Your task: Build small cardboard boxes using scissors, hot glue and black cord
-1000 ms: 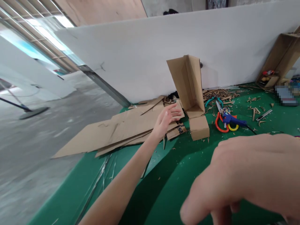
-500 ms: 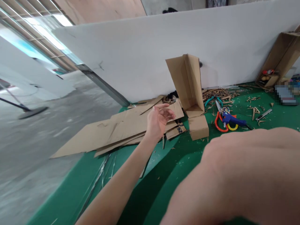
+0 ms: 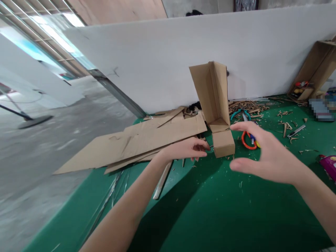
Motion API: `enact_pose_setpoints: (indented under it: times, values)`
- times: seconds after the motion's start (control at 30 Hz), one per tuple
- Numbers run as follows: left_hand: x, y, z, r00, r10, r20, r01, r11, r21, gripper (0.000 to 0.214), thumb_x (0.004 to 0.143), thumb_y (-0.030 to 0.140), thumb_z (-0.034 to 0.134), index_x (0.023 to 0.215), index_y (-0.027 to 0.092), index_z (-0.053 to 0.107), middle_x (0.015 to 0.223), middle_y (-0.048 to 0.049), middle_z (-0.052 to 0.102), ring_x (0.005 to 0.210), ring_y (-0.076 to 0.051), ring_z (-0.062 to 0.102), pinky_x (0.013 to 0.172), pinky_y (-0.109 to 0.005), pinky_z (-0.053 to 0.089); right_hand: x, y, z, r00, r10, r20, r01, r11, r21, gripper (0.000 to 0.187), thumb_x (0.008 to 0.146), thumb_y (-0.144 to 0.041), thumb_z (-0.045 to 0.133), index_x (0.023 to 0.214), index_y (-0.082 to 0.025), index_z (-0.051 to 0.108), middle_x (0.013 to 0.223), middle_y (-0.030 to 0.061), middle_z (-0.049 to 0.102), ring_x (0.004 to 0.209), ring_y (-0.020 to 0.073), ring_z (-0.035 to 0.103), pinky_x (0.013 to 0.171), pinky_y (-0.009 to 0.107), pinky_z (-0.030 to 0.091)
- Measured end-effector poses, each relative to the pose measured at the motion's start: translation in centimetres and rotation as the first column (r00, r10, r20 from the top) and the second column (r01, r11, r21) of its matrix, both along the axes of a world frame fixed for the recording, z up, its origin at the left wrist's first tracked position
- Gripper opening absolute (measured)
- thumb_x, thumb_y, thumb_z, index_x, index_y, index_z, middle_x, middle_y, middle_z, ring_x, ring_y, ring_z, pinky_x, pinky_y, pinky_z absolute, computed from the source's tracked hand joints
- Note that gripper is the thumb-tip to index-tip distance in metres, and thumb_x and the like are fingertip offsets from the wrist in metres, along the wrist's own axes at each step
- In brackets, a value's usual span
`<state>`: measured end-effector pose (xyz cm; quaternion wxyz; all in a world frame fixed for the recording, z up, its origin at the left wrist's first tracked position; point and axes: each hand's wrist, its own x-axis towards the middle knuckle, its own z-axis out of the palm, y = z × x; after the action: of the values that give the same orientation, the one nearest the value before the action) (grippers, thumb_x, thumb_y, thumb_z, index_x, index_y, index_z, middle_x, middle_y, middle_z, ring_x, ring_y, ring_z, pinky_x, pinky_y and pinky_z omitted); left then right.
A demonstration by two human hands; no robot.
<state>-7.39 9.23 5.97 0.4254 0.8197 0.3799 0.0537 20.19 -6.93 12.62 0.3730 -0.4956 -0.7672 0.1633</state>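
A small closed cardboard box [image 3: 223, 143] sits on the green table, at the foot of a tall open cardboard piece [image 3: 214, 94] standing upright by the white wall. To the left of the box is my left hand [image 3: 189, 148], fingers loosely bent and apart, holding nothing; it overlaps the edge of the flat cardboard sheets [image 3: 147, 138]. My right hand [image 3: 265, 152] is at the box's right, thumb and fingers spread wide around air. It partly covers orange-handled scissors [image 3: 246, 142] and a blue glue gun, which is mostly hidden.
Teal-handled pliers [image 3: 236, 113] lie by a heap of cardboard scraps [image 3: 252, 106]. A utility knife [image 3: 296, 130] rests farther right. A larger cardboard box [image 3: 312, 70] leans at the far right, and a magenta object [image 3: 328, 166] sits at the right edge. The white panel [image 3: 157, 63] bounds the back.
My left hand has come down and right, towards the small box. My right hand has moved from the near foreground to the box's right side, fingers now spread.
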Motion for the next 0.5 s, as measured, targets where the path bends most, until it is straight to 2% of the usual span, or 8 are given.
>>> enact_pose_setpoints:
  times: [0.03, 0.07, 0.13, 0.23, 0.3, 0.37, 0.43, 0.5]
  values:
    - [0.0, 0.0, 0.0, 0.999, -0.039, -0.033, 0.037, 0.997, -0.065, 0.034, 0.082, 0.041, 0.067, 0.107, 0.018, 0.071, 0.08, -0.0045, 0.074, 0.062, -0.017, 0.066, 0.053, -0.024, 0.05, -0.3, 2.1, -0.4, 1.0, 0.01, 0.017, -0.01, 0.999, -0.031, 0.067, 0.082, -0.068, 0.061, 0.136, -0.032, 0.053, 0.135, 0.0081, 0.061, 0.122, 0.0339, 0.059, 0.095, 0.05, 0.055]
    - [0.1, -0.1, 0.0, 0.996, -0.071, -0.061, 0.063, 0.991, -0.117, 0.034, 0.081, 0.042, 0.068, 0.105, 0.018, 0.072, 0.075, -0.0031, 0.072, 0.056, -0.016, 0.064, 0.05, -0.023, 0.049, -0.6, 3.7, -1.7, 0.999, 0.002, 0.046, 0.001, 0.998, -0.06, 0.076, 0.081, -0.066, 0.064, 0.144, -0.029, 0.044, 0.144, 0.0114, 0.054, 0.131, 0.0357, 0.053, 0.099, 0.052, 0.052]
    - [0.3, -0.2, 0.0, 0.989, -0.11, -0.096, 0.091, 0.979, -0.181, 0.032, 0.079, 0.042, 0.071, 0.1, 0.018, 0.073, 0.066, -0.0007, 0.069, 0.049, -0.014, 0.061, 0.045, -0.021, 0.047, -0.9, 5.8, -5.4, 0.986, 0.024, 0.163, -0.001, 0.991, -0.137, 0.091, 0.077, -0.06, 0.071, 0.152, -0.024, 0.034, 0.153, 0.0181, 0.042, 0.142, 0.0393, 0.039, 0.108, 0.06, 0.043]
    - [0.7, -0.3, 0.0, 0.981, -0.161, -0.104, 0.141, 0.974, -0.178, 0.03, 0.078, 0.043, 0.072, 0.096, 0.019, 0.075, 0.063, -0.0003, 0.068, 0.048, -0.012, 0.058, 0.045, -0.019, 0.043, -1.1, 7.9, -9.8, 0.966, 0.016, 0.256, 0.019, 0.991, -0.131, 0.104, 0.072, -0.053, 0.077, 0.156, -0.022, 0.025, 0.161, 0.02, 0.028, 0.15, 0.039, 0.021, 0.116, 0.063, 0.029]
    - [1.0, -0.5, 0.2, 0.973, -0.207, -0.099, 0.19, 0.969, -0.156, 0.026, 0.079, 0.043, 0.072, 0.091, 0.02, 0.077, 0.065, -0.0011, 0.068, 0.051, -0.011, 0.056, 0.047, -0.018, 0.04, -1.2, 9.2, -10.5, 0.962, 0.05, 0.268, -0.018, 0.993, -0.12, 0.107, 0.072, -0.051, 0.078, 0.157, -0.022, 0.021, 0.162, 0.0187, 0.025, 0.151, 0.0358, 0.02, 0.12, 0.061, 0.022]
    - [1.1, -0.6, 0.6, 0.956, -0.28, -0.09, 0.259, 0.947, -0.193, 0.026, 0.08, 0.044, 0.071, 0.087, 0.02, 0.078, 0.064, -0.0016, 0.067, 0.051, -0.01, 0.052, 0.046, -0.019, 0.037, -1.3, 10.2, -10.1, 0.962, 0.09, 0.26, -0.057, 0.99, -0.132, 0.102, 0.073, -0.048, 0.077, 0.156, -0.022, 0.023, 0.16, 0.0172, 0.031, 0.149, 0.0343, 0.026, 0.12, 0.06, 0.021]
    - [0.9, -0.7, 1.1, 0.935, -0.351, -0.051, 0.327, 0.907, -0.266, 0.029, 0.08, 0.048, 0.07, 0.087, 0.021, 0.078, 0.06, -0.0017, 0.064, 0.048, -0.009, 0.045, 0.045, -0.02, 0.032, -1.4, 10.8, -9.6, 0.967, 0.11, 0.232, -0.077, 0.986, -0.149, 0.093, 0.075, -0.046, 0.075, 0.153, -0.024, 0.03, 0.156, 0.0152, 0.04, 0.144, 0.0346, 0.035, 0.117, 0.061, 0.028]
    - [0.4, -0.7, 1.4, 0.934, -0.357, 0.026, 0.347, 0.883, -0.314, 0.036, 0.078, 0.054, 0.071, 0.088, 0.02, 0.079, 0.056, -0.0018, 0.06, 0.046, -0.009, 0.04, 0.043, -0.022, 0.028, -1.4, 10.7, -9.4, 0.976, 0.109, 0.186, -0.081, 0.986, -0.149, 0.084, 0.076, -0.044, 0.075, 0.149, -0.026, 0.037, 0.15, 0.0142, 0.046, 0.139, 0.0344, 0.041, 0.111, 0.058, 0.037]
